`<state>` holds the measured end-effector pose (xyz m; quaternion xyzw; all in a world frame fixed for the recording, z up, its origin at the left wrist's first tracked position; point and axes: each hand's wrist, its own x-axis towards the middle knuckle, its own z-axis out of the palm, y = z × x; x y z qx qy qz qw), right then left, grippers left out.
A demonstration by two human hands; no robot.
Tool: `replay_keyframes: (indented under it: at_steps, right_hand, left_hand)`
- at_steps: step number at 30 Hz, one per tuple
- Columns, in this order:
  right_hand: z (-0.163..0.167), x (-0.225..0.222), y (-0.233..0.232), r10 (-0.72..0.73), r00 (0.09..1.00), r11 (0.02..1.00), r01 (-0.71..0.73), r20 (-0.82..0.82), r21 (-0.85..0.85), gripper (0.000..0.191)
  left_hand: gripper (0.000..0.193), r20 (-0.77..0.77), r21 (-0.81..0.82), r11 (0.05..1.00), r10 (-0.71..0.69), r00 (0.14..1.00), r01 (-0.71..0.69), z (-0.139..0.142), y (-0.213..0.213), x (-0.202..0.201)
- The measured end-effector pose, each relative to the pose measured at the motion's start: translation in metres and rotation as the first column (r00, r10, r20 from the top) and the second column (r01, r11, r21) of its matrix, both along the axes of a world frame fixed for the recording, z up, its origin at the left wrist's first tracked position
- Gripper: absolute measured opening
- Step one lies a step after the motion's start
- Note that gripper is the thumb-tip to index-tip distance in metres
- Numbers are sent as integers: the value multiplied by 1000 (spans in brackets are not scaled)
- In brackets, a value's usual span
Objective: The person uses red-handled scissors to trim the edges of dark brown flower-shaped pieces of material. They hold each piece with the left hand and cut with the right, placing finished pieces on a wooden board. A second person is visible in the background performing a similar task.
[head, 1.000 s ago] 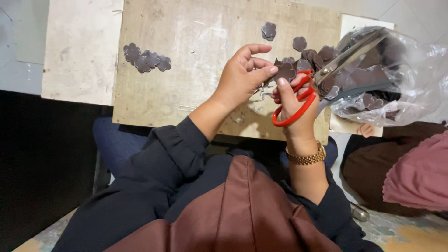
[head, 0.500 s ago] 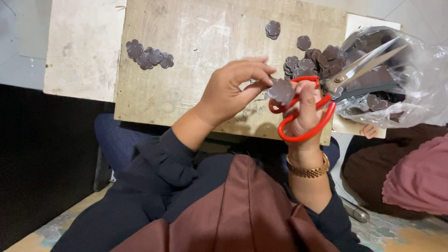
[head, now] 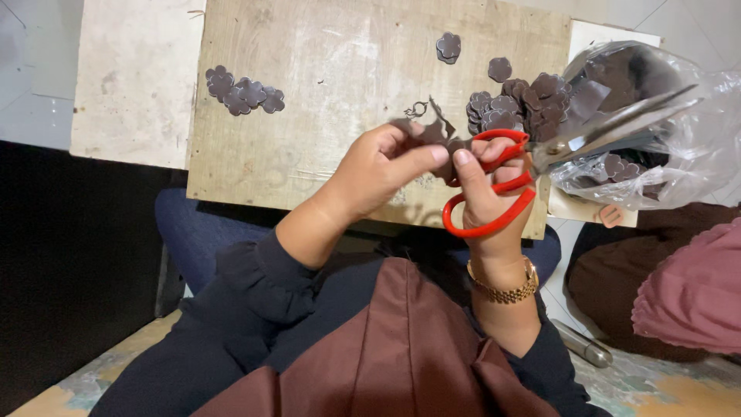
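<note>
The right hand (head: 482, 197) grips red-handled scissors (head: 532, 166), fingers through the loops, blades pointing right toward a clear plastic bag (head: 679, 147). The left hand (head: 378, 166) pinches a dark brown piece (head: 436, 133), blurred, just left of the handles. On the wooden board (head: 324, 100), finished flower-shaped cutouts lie in a right pile (head: 513, 100) and a smaller left pile (head: 243, 91). Judged from the bag's remaining dark pieces, more cutting is left.

Bare board (head: 332, 69) ahead-left (open); plastic bag (head: 679, 131), cutout heap (head: 513, 104) block right.
</note>
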<state>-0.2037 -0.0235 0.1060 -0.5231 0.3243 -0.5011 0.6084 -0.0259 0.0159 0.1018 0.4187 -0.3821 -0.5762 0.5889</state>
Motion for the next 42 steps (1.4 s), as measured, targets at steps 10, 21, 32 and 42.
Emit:
replay_keyframes:
  at_steps: [10, 21, 32, 42]
  right_hand:
    - [2, 8, 13, 277, 946, 961, -270, -166, 62, 24]
    - [-6, 10, 27, 489, 787, 864, -496, -375, 87, 40]
    - [-13, 8, 26, 535, 820, 844, -528, -206, 90, 62]
    - [-5, 12, 26, 514, 834, 853, -522, -201, 16, 61]
  left_hand:
    - [20, -229, 27, 972, 234, 945, -235, 8, -1, 13]
    - [22, -230, 94, 920, 391, 891, -380, 19, 4, 17]
    - [16, -136, -3, 935, 351, 927, -355, 19, 9, 11]
    - [19, -166, -18, 939, 337, 927, -344, 21, 9, 1]
